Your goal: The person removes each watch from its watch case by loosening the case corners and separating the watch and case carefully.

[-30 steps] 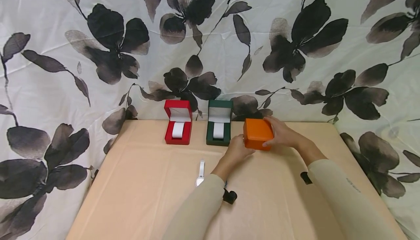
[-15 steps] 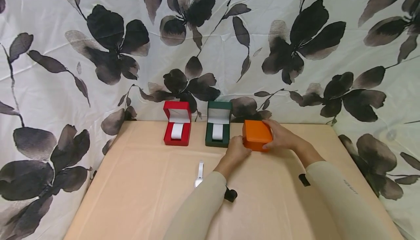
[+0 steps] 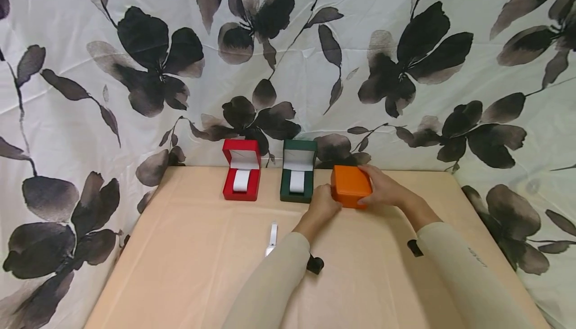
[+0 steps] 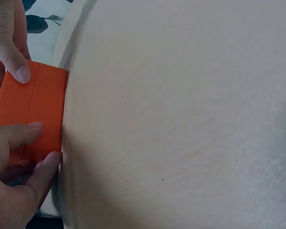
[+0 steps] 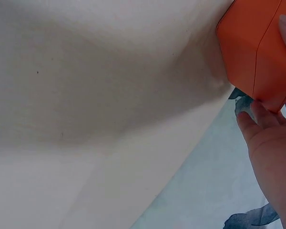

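A closed orange watch box (image 3: 351, 185) stands at the table's back, right of centre. My left hand (image 3: 322, 204) grips its left side, one digit lying across the front near the lid seam in the left wrist view. My right hand (image 3: 382, 186) holds the right side, with its thumb on the front of the lid and fingers behind. In the right wrist view the orange box (image 5: 250, 45) shows at the upper right, and the fingertips touch its edge. A watch with a white strap (image 3: 272, 234) lies on the table, its dial partly covered by my left sleeve.
Left of the orange box stand a green watch box (image 3: 297, 184) and a red watch box (image 3: 240, 184). Both have raised lids and white cushions inside. A floral cloth (image 3: 315, 59) hangs behind the beige table (image 3: 189, 269).
The head view has shifted slightly. Both hands stay on the orange watch box, which remains closed and in place.
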Demonstrator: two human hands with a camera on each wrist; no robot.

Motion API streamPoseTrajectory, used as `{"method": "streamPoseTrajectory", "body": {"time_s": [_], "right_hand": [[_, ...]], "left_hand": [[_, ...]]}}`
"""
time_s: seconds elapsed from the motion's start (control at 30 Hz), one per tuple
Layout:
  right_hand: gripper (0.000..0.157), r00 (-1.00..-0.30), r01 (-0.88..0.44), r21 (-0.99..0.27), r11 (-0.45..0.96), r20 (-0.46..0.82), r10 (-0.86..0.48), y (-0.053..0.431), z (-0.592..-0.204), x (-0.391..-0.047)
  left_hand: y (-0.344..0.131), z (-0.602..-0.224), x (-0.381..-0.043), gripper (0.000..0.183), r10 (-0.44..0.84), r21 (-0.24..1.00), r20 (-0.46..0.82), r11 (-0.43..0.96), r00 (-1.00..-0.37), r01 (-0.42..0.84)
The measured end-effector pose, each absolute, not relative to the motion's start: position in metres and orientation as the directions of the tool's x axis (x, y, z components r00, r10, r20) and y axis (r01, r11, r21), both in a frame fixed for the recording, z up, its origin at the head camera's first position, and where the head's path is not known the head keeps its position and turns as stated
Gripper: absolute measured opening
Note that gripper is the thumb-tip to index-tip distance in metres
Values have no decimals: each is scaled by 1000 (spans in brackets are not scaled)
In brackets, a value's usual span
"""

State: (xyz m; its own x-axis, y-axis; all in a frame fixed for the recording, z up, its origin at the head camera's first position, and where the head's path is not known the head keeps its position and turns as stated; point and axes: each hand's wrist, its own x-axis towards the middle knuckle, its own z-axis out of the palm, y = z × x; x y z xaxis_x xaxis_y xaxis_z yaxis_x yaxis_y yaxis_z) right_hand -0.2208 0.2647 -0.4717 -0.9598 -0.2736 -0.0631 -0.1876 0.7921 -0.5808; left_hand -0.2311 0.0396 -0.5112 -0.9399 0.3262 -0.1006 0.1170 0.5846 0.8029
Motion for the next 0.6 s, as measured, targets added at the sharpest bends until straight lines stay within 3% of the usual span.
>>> {"method": "streamPoseTrajectory", "body": {"time_s": [0.3,0.6], "right_hand": [[112,-964,-187,-659,729,-18,-264,267,-478,-220],[112,-973,-111,-677,728,-76,-219,265,-477,-215]], "left_hand": [[41,-511,-233,44,309,827,-139,559,-941,62],[44,-511,-230,43,291,836,-152,547,-945,33]]}}
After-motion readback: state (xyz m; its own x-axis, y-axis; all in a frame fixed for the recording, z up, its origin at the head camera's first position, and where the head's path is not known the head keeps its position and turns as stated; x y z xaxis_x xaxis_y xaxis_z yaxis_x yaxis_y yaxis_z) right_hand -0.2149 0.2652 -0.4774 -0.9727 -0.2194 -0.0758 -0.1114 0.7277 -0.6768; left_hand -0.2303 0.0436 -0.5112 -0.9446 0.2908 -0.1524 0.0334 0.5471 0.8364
